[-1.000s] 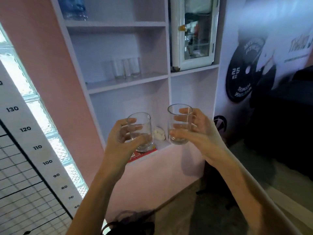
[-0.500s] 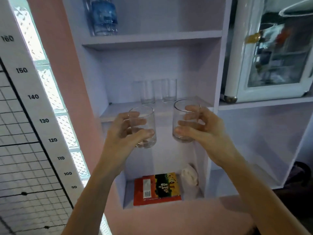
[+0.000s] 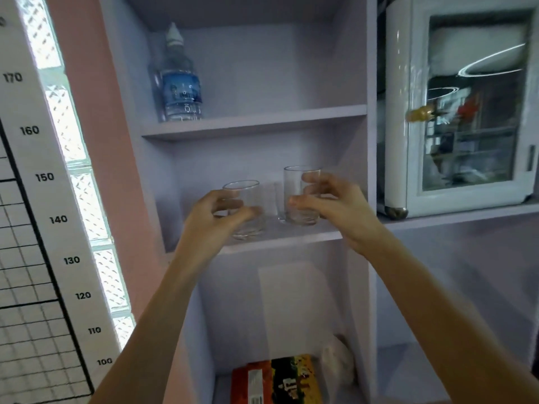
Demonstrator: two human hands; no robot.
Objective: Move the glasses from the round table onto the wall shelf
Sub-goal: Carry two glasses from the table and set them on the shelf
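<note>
pink wall (image 3: pixel 96 135), glass-block window (image 3: pixel 78 182), height chart (image 3: pixel 38 228)

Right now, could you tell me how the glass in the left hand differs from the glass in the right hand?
The left-hand glass sits lower in view and nearer the front edge of the shelf; the right-hand glass sits higher and further back. The left hand wraps its glass from the left side, while the right hand grips its glass from the right. Both are clear, empty, upright tumblers.
</note>
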